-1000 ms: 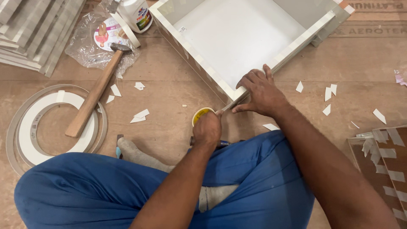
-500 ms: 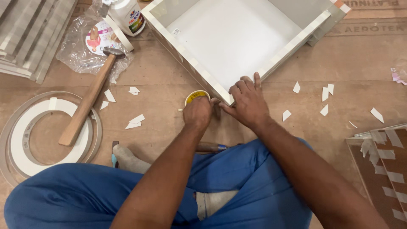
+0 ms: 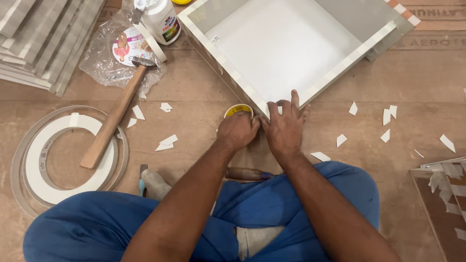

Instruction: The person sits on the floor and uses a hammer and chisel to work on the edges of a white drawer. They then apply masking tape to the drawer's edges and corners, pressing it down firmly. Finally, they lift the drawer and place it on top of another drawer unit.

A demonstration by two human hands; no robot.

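Observation:
A white open box, like a drawer [image 3: 286,53], lies on the floor with one corner toward me. My right hand [image 3: 285,127] rests flat on that near corner, fingers spread over the pale edge strip. My left hand [image 3: 237,130] is curled beside it, touching the corner. Just behind its knuckles sits a small round yellow tin [image 3: 238,111]. I cannot tell whether the left fingers pinch anything. I sit cross-legged in blue trousers.
A wooden-handled hammer [image 3: 114,118] lies at the left over a coil of white edge band [image 3: 46,157]. A white glue bottle [image 3: 162,20] and plastic bag lie behind. Laminate strips [image 3: 36,39] are stacked far left. Paper scraps litter the floor. A tool handle [image 3: 247,173] lies by my leg.
Both hands slid left along the box edge to its near corner. My right hand went from gripping the edge to lying flat. The view shifted slightly.

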